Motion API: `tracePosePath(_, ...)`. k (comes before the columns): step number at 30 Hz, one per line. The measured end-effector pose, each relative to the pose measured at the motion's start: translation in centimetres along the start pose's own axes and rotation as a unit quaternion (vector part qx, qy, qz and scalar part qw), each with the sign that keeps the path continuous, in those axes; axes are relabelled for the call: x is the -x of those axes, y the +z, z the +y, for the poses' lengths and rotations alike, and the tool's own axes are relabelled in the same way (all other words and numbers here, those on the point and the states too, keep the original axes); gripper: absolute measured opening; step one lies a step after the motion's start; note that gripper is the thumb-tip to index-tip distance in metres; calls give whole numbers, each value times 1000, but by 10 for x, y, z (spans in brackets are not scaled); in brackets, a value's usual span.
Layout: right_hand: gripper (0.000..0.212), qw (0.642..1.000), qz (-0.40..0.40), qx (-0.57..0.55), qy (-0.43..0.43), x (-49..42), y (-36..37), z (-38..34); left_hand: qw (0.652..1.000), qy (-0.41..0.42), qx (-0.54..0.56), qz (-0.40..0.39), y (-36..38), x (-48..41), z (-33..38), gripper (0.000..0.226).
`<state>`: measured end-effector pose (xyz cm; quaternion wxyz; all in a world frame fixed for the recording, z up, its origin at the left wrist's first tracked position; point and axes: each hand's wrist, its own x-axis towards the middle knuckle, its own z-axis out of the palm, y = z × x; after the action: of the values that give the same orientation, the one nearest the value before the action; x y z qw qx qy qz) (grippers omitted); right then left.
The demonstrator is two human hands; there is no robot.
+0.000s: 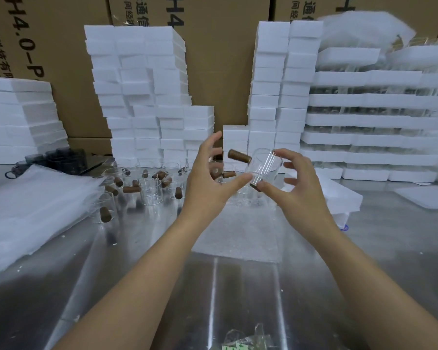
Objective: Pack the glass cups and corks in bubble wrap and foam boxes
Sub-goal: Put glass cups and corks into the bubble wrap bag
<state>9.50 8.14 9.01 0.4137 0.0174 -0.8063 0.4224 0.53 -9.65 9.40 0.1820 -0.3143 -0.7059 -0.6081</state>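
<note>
My right hand (299,188) grips a clear glass cup (263,164), tipped on its side above the table, mouth toward the left. A brown cork (239,155) sits at the cup's open mouth with no finger visibly on it. My left hand (210,180) is beside it with fingers spread, and its thumb tip touches the cup's lower edge. A sheet of bubble wrap (238,238) lies flat on the table beneath both hands. Several more glass cups (151,189) and loose corks (132,189) stand behind my left hand.
A pile of bubble wrap (36,208) lies at left, with dark cups (63,157) behind it. Tall stacks of white foam boxes (142,97) line the back. Foam trays of glasses (369,117) rise at right. An open foam box (341,198) sits by my right hand.
</note>
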Motion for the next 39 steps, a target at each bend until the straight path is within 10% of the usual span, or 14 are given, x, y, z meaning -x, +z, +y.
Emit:
tracePosePath(9, 63, 993, -84, 73, -47, 6, 5, -6, 968, 126, -195, -96, 4, 7, -15, 79)
tracePosePath(17, 85, 994, -104, 16, 41, 2, -1, 2, 995, 6, -26, -96, 5, 0, -18, 68)
tracePosePath(30, 39, 953, -147, -203, 173, -6, -9, -5, 947, -166, 186, -202, -1, -2, -11, 62)
tracePosePath(39, 29, 934, -200, -145, 259, -8, -14, 5, 942, -177, 123, -256, 6, 1, -21, 65)
